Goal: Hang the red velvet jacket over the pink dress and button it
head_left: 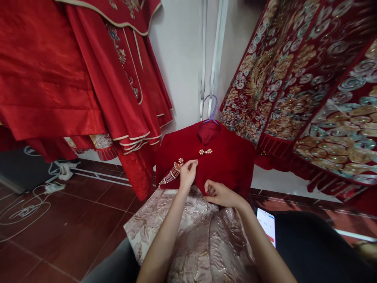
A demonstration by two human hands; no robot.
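Observation:
A dark red velvet jacket (232, 165) with a stand collar hangs on a purple hanger (212, 112) in front of me. A gold and pearl clasp (205, 151) sits below its collar, and a beaded tassel brooch (174, 171) lies on its left side. My left hand (188, 172) is pinched closed over the jacket front, right beside the brooch; whatever its fingertips hold is too small to make out. Lower and to the right, the curled fingers of my right hand (219, 193) grip the jacket near its bottom front edge. Shiny pinkish brocade fabric (194, 236) spreads beneath both forearms.
Red garments (118, 78) hang at the left, and heavily embroidered ones (294, 86) at the right. A lit phone (266, 226) rests on a black surface (312, 243). White cables (26, 208) trail over the tiled floor (73, 228). A white metal stand (216, 51) rises behind the jacket.

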